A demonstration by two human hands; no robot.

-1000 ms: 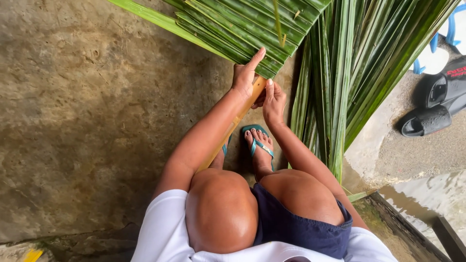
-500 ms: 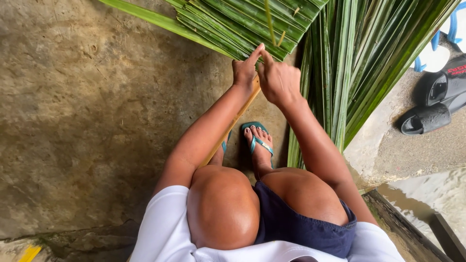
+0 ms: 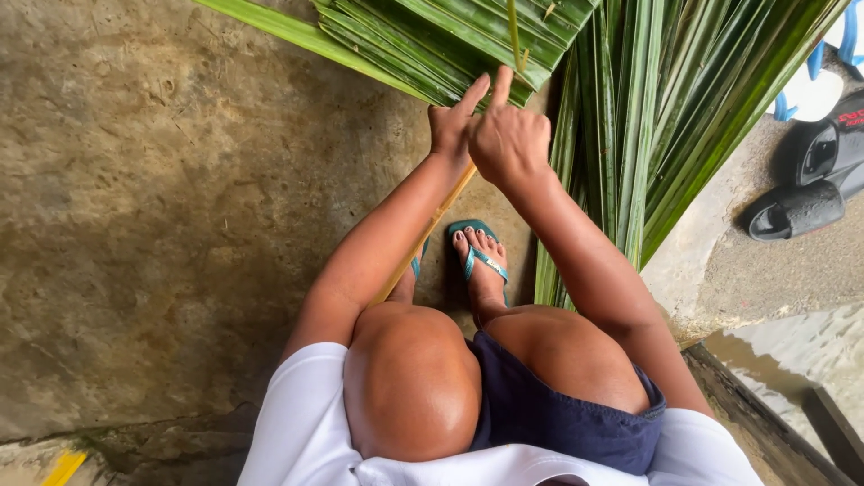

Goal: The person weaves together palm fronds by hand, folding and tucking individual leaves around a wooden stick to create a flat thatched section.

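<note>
Palm frond leaflets (image 3: 450,40) lie fanned across the top of the head view, flat on the concrete floor (image 3: 162,225), directly ahead of my knees. My left hand (image 3: 453,121) and right hand (image 3: 508,135) meet at the near edge of these leaflets, knuckles touching. Each hand is narrowed, index finger extended up onto the leaf edge, remaining fingers curled; I cannot tell whether either pinches a strip, since the fingertips are hidden against the green. I judge the close pairing steadies one leaflet between both hands.

A pale yellow midrib (image 3: 423,238) runs diagonally from the hands down under my left forearm towards the knee, apparently pinned there to keep the frond from shifting.

A second bundle of long leaflets (image 3: 648,126) lies just right of my right hand, reaching down beside my right foot in a teal sandal (image 3: 481,256). Black sandals (image 3: 801,180) rest well apart at the right edge. Nothing blocks the hands; the right bundle crowds the right forearm.
</note>
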